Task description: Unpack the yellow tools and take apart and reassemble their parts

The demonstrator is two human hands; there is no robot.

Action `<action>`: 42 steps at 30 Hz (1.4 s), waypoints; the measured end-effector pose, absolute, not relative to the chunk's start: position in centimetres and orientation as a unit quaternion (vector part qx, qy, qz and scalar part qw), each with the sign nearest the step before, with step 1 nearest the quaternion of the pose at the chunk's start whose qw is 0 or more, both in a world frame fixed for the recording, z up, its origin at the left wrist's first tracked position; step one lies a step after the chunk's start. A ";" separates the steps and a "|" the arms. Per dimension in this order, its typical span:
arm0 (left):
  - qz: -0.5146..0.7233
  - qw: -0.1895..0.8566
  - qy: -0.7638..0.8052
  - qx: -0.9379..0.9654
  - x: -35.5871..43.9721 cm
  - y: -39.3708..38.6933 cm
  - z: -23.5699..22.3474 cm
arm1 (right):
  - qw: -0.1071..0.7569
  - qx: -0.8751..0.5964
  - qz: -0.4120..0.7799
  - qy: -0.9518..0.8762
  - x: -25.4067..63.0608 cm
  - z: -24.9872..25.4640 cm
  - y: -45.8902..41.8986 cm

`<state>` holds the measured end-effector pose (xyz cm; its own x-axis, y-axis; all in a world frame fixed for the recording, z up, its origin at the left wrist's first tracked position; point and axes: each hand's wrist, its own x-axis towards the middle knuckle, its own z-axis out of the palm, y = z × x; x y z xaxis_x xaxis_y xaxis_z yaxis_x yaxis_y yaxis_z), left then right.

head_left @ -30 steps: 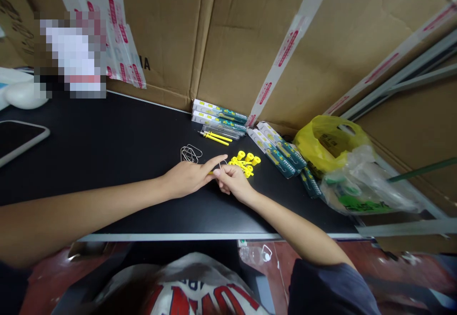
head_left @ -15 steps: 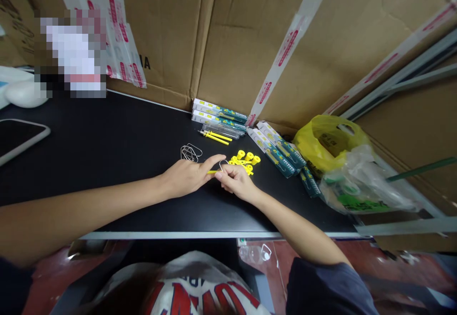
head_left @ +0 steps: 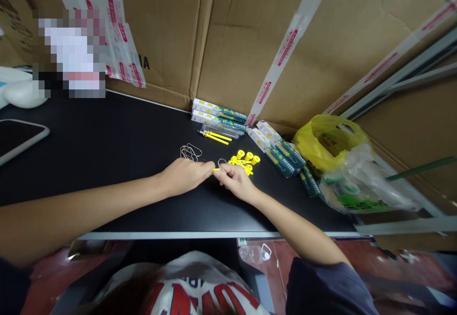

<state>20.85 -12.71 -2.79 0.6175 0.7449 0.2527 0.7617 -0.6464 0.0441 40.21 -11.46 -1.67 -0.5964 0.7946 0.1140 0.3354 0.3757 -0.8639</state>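
My left hand is closed, thumb and fingers pressed on a thin yellow plastic rod, most of it hidden in the grip. Facing it, my right hand pinches a curved metal hook at the rod's right end. Whether hook and rod are joined cannot be made out. Behind my left hand lies a small heap of metal hooks. Several yellow plastic caps are piled just past my right hand. Further back, yellow rods lie in front of clear plastic tubes.
Printed narrow boxes stand against the cardboard, with more boxes to the right. Beyond them sit a yellow plastic bag and a clear bag. A phone lies at the left of the black table.
My left thumb, raised before, has come down onto the rod. Less of the rod shows between my hands. The right hand with the hook has shifted slightly left.
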 end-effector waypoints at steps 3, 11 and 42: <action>-0.114 0.032 -0.433 -0.894 20.9 -12.7 -2.6 | 0.280 -0.359 0.428 -0.780 40.1 -1.7 -11.5; -0.116 0.014 -0.464 -0.878 21.2 -13.2 -2.0 | 0.278 -0.368 0.429 -0.777 40.1 -1.6 -11.5; -0.245 -0.002 -0.535 -0.809 19.1 -10.6 -0.4 | 0.267 -0.383 0.348 -0.813 40.5 -1.8 -10.9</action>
<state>19.10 -10.62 -0.43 0.3083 0.8660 0.3938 0.8636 -0.4283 0.2658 40.48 -10.86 -1.81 -0.5635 0.8090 0.1672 0.4380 0.4641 -0.7699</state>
